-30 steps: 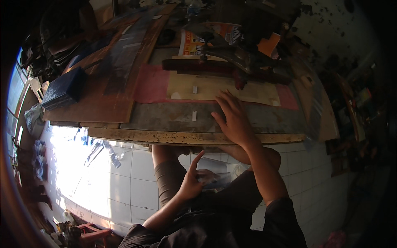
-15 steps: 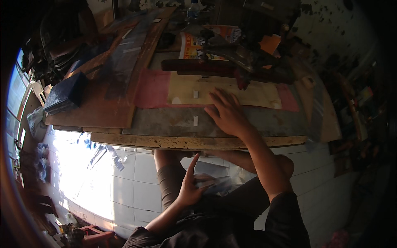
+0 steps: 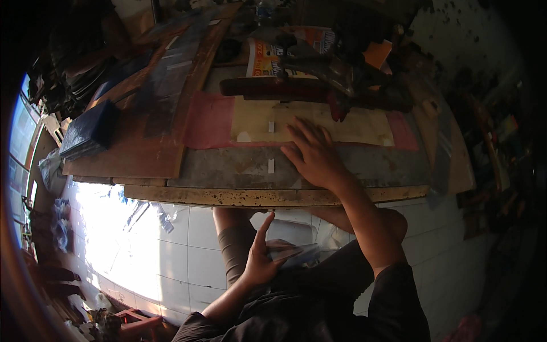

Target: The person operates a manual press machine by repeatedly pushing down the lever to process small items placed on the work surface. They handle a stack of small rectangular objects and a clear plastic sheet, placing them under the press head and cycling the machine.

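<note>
My right hand point(image 3: 317, 157) lies with spread fingers over the front edge of a pale yellow strip point(image 3: 256, 117) on the bench; nothing shows in its grasp. Under that strip, a pink sheet point(image 3: 209, 119) sticks out at both ends. Behind my fingertips runs a long dark red bar point(image 3: 256, 88), joined to a dark metal frame point(image 3: 325, 67). Below the bench edge, over my lap, my left hand point(image 3: 261, 263) grips thin clear plastic sheets point(image 3: 296, 254), its index finger pointing up. Two small white pieces lie on the work surface, one on the yellow strip point(image 3: 271, 126).
A brown board point(image 3: 137, 154) with long clear plastic on it covers the bench's left side, beside a dark blue box point(image 3: 88, 130). Printed orange paper point(image 3: 262, 57) lies behind the bar. Plastic scraps point(image 3: 165, 219) litter the tiled floor. A person's arm shows at the far left.
The view has shifted slightly. Both hands keep nearly the same pose, the right on the strip and the left on the plastic sheets.
</note>
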A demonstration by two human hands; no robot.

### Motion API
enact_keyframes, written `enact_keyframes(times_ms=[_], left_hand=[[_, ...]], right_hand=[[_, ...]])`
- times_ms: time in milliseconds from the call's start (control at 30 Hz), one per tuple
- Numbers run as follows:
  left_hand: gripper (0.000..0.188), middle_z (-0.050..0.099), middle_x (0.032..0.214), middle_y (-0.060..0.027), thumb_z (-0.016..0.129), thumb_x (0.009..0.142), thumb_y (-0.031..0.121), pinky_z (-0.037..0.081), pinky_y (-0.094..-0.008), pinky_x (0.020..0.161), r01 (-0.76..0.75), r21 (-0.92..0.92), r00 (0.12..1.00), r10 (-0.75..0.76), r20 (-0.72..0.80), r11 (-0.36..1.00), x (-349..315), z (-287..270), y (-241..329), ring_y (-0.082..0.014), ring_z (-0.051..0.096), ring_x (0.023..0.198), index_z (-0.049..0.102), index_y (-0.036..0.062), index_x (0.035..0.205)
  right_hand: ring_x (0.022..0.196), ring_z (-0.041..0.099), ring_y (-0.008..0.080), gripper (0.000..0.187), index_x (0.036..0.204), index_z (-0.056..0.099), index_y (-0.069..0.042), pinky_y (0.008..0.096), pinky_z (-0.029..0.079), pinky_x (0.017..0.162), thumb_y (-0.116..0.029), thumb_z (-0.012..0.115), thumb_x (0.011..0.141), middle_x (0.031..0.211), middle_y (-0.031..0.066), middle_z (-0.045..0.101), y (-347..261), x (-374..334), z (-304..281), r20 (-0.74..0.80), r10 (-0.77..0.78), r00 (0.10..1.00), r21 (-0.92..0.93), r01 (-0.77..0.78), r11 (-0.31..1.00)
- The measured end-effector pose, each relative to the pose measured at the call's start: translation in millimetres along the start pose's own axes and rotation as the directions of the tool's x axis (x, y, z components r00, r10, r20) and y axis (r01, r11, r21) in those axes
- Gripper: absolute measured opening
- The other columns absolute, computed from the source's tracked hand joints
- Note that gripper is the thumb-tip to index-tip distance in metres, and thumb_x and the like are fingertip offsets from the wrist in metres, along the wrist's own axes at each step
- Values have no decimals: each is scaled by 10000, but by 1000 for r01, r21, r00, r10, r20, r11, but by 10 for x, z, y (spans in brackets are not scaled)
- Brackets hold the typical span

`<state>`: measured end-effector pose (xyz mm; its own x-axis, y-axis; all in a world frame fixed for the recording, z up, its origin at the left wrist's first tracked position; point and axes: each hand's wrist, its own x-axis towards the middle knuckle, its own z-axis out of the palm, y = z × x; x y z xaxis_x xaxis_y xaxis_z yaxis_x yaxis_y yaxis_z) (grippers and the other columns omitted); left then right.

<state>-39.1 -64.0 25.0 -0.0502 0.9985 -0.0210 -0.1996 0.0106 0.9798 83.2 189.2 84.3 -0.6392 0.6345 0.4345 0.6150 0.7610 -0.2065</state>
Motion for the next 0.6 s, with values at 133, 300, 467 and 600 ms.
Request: enact_keyframes(times_ms=[133, 300, 467, 600], left_hand=[[1032, 729, 1025, -128, 730, 828, -107, 541, -323, 965, -11, 21, 1000, 11, 4, 1000, 18, -3, 39, -197, 717, 1018, 100, 53, 1629], [1025, 729, 1044, -135, 700, 829, -130, 536, -322, 972, 1, -34, 1000, 0, 23, 999, 20, -17, 1, -199, 716, 1029, 86, 48, 1629], [1020, 732, 1031, -138, 689, 831, -139, 532, -323, 977, -2, -27, 999, 3, 38, 1000, 20, -31, -11, -202, 718, 1033, 83, 46, 1629], [1015, 738, 1017, -140, 690, 835, -132, 531, -322, 975, 5, -7, 1000, -5, 26, 1000, 34, -23, -19, -204, 721, 1026, 82, 45, 1629]], right_hand=[[1455, 389, 342, 568, 1427, 536, -27, 535, 279, 1195, -441, 527, 1039, 1529, 210, 436, -29, 5, -5, -1, 3, 1000, -2, -3, 1000], [1450, 397, 348, 571, 1435, 533, -31, 538, 278, 1195, -444, 525, 1041, 1533, 215, 432, -10, 21, 19, 2, 2, 1000, -18, -2, 1000], [1451, 396, 355, 567, 1437, 532, -36, 549, 275, 1196, -441, 524, 1041, 1536, 220, 428, -15, 12, 44, -6, 9, 1000, 1, -9, 1000], [1459, 381, 360, 565, 1450, 517, -44, 552, 273, 1197, -436, 516, 1042, 1544, 224, 417, -29, 14, 38, -1, 9, 1000, -24, -9, 1000]])
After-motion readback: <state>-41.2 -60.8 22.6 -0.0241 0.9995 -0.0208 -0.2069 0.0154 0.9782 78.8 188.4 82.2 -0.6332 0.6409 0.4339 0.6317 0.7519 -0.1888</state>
